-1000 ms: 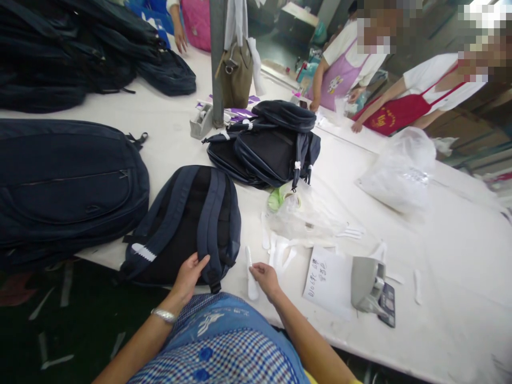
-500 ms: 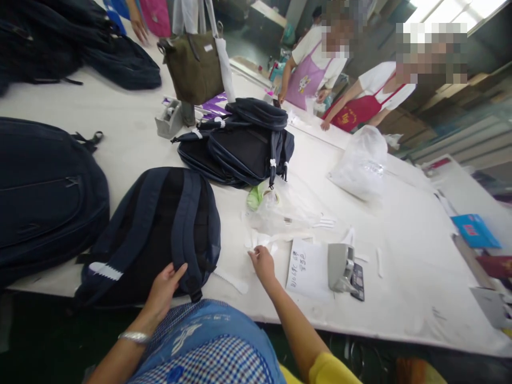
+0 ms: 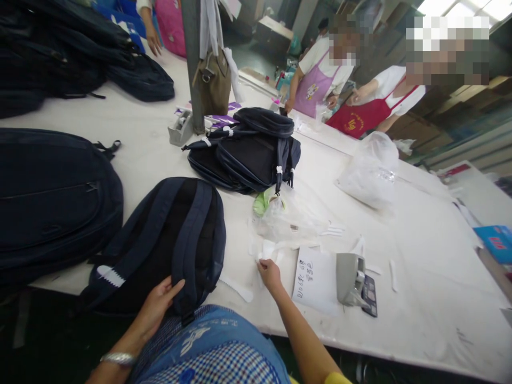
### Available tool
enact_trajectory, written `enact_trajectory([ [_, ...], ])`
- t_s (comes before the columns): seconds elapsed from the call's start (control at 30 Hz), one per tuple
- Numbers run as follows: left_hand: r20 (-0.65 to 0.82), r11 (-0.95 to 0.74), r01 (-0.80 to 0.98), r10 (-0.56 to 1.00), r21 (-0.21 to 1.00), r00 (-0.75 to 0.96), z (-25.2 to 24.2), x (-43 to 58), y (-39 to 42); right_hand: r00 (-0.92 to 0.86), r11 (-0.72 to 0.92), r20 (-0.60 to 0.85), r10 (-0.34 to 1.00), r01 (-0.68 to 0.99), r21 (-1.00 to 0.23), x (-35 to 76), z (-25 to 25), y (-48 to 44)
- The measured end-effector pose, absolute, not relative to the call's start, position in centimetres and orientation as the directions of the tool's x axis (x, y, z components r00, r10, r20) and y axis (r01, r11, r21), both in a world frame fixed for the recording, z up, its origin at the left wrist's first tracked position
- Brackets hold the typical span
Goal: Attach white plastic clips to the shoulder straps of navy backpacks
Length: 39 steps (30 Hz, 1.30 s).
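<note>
Left grip pinching backpack strap, right grip at white strips (can't tell if pinching)

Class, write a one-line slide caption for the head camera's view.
Left hand on the strap of a dark backpack; right hand at white strips on a table.

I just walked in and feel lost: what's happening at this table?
The person's left hand is on a shoulder strap of a dark backpack lying straps-up. The right hand is at some white strips; whether it grips one is unclear. Another white piece sits on the backpack's other strap, and a loose strip lies between backpack and right hand.
</note>
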<state>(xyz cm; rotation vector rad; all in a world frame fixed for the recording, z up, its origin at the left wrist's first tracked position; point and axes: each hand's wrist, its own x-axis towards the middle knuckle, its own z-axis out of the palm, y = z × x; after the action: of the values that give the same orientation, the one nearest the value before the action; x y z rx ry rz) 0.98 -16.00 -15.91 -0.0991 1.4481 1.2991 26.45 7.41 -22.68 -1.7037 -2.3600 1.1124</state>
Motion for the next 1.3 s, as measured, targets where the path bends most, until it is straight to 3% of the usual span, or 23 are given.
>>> enact_trajectory([
  [0.27, -0.734, 0.368, -0.677, 0.556, 0.638, -0.390, -16.4, 1.4, -15.8, -0.347, -0.035, -0.426, 0.835, 0.740, -0.672, 25.6, -22.8, 5.8],
  [0.4, -0.734, 0.348, -0.691, 0.553, 0.633, -0.394, -15.8, 1.5, -15.6, -0.423, -0.043, -0.430, 0.798, 0.671, -0.740, 24.3, -22.7, 5.5],
  [0.5, -0.732, 0.326, -0.708, 0.558, 0.627, -0.391, -15.5, 1.8, -15.5, -0.413, -0.086, -0.477, 0.776, 0.680, -0.728, 23.9, -22.2, 5.7],
  [0.57, -0.725, 0.309, -0.714, 0.565, 0.629, -0.394, -15.4, 1.9, -15.6, -0.403, -0.016, -0.447, 0.798, 0.728, -0.685, 23.9, -21.4, 6.3],
  [0.67, -0.713, 0.282, -0.712, 0.561, 0.643, -0.421, -15.2, 2.1, -15.6, -0.421, 0.196, -0.284, 0.862, 0.791, -0.579, 24.0, -19.5, 7.2],
  [0.73, -0.708, 0.267, -0.714, 0.558, 0.647, -0.432, -15.0, 2.3, -15.6, -0.461, 0.246, -0.238, 0.855, 0.764, -0.596, 23.5, -18.0, 7.4],
  [0.8, -0.691, 0.241, -0.715, 0.571, 0.656, -0.442, -14.7, 2.6, -15.6, -0.555, 0.182, -0.330, 0.764, 0.676, -0.715, 22.5, -16.7, 7.0],
  [0.87, -0.667, 0.209, -0.710, 0.586, 0.673, -0.460, -14.4, 2.8, -15.6, -0.669, 0.071, -0.475, 0.572, 0.617, -0.784, 21.1, -15.6, 6.0],
  [1.0, -0.654, 0.206, -0.696, 0.591, 0.688, -0.472, -13.6, 2.9, -15.2, -0.748, 0.027, -0.613, 0.254, 0.640, -0.768, 18.2, -14.8, 3.5],
  [1.17, -0.616, 0.158, -0.687, 0.612, 0.710, -0.496, -12.0, 3.2, -14.6, -0.830, 0.093, -0.535, 0.157, 0.552, -0.829, 14.1, -15.3, 1.0],
  [1.3, -0.593, 0.085, -0.644, 0.495, 0.761, -0.635, -11.9, 4.2, -14.3, -0.865, 0.037, -0.483, 0.134, 0.491, -0.870, 12.8, -17.5, -0.5],
])
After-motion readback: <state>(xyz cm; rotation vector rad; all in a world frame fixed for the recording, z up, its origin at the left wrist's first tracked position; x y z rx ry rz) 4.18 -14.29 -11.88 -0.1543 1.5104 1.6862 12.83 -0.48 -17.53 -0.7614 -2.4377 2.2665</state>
